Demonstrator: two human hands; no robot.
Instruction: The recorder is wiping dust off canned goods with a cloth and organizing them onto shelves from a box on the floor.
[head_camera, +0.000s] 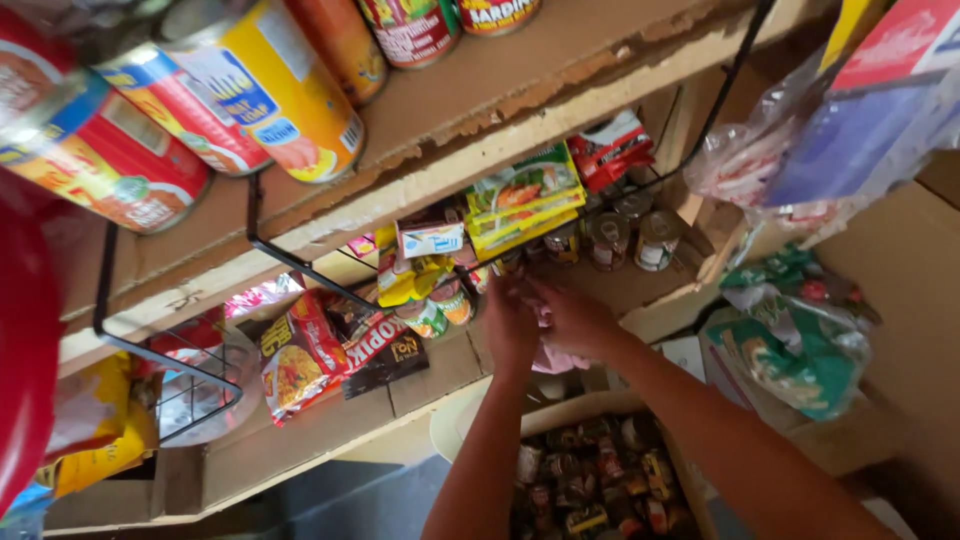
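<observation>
Two hands, the left hand (511, 325) and right hand (578, 318), clutch a pink cloth (553, 357) together at the shelf edge (640, 318), tins (632, 238) crowding at one o'clock, open room above the carton (600, 485) at six.

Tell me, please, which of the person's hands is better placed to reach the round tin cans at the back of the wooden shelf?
Probably the right hand: it lies nearer the round tin cans on the wooden shelf, while the left hand sits farther from them, by the yellow packets.

I have both bare forearms stretched forward, my left hand (510, 325) and right hand (575, 318) close together, fingers curled, nearly touching.
</observation>
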